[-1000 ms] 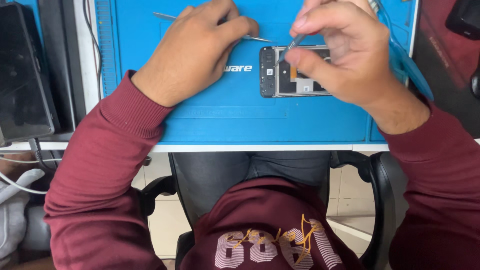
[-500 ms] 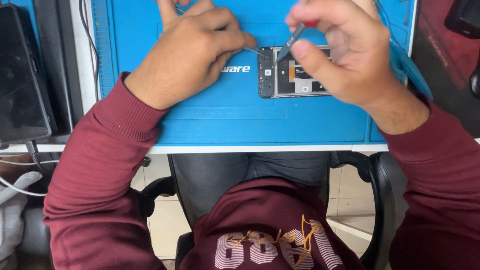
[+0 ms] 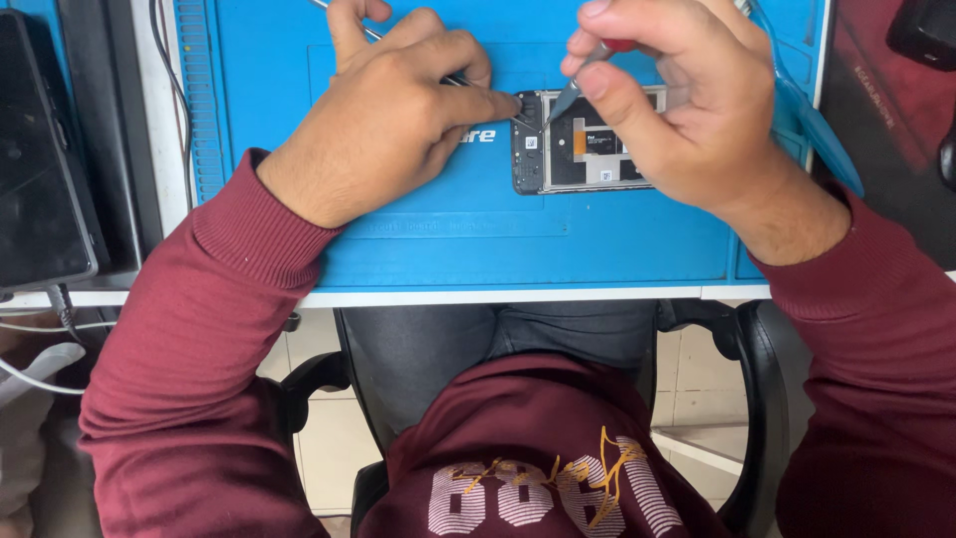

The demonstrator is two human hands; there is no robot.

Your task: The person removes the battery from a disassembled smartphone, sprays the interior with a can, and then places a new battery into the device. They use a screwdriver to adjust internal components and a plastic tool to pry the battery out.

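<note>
left hand (image 3: pixel 383 115) with tweezers (image 3: pixel 468 85), right hand (image 3: pixel 687 105) with screwdriver (image 3: pixel 583 80), over opened phone (image 3: pixel 588 149).

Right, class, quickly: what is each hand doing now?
Left hand: closed on tweezers, tips at the phone.
Right hand: closed on a screwdriver.

Matt blue rubbery mat (image 3: pixel 478 249), shiny metal tweezers (image 3: pixel 468 82), knit cloth sleeve (image 3: pixel 199 339).

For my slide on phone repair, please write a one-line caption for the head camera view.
Left hand steadies tweezers and right hand a screwdriver over an opened phone on a blue mat.
</note>
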